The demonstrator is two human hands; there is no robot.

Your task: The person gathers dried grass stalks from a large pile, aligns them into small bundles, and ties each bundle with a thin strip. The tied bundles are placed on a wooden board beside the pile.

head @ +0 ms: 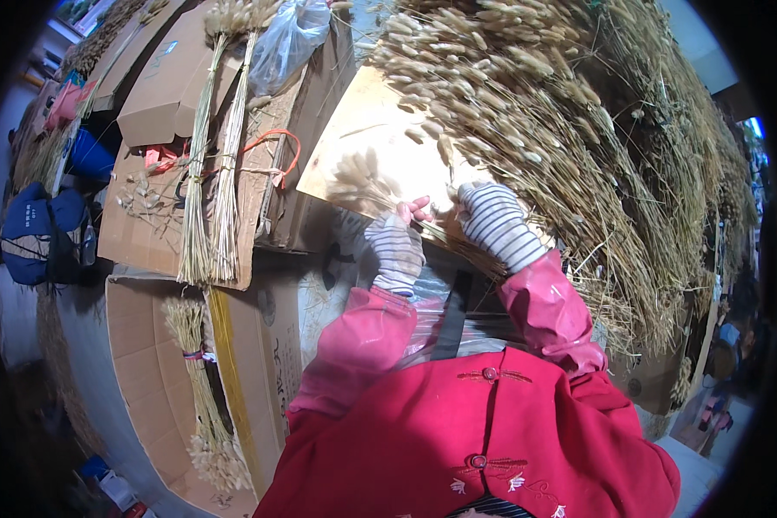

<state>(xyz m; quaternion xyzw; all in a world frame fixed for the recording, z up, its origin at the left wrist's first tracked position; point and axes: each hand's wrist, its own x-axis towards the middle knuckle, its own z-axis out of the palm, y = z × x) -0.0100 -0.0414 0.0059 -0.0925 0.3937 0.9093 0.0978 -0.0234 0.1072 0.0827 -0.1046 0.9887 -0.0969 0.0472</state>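
Note:
My left hand (396,246), in a striped fingerless glove, is closed around a small bunch of dried bunny-tail grass (364,178). Its fluffy heads point up and left over a pale wooden board (343,126), and its stems run down to the right under my other wrist. To the right, my right hand (495,223), gloved alike, has its fingertips bent down at the board beside a dry seed head or husk (447,152); whether they grip it cannot be told. A large heap of dried bunny-tail grass (524,116) lies just beyond and to the right.
Two tied bundles of dried grass (197,194) lie on cardboard (142,239) at the left, near an orange cord (291,139) and a clear plastic bag (291,45). Below, an open cardboard box (142,362) holds another tied bundle (201,388). A blue backpack (29,233) is far left.

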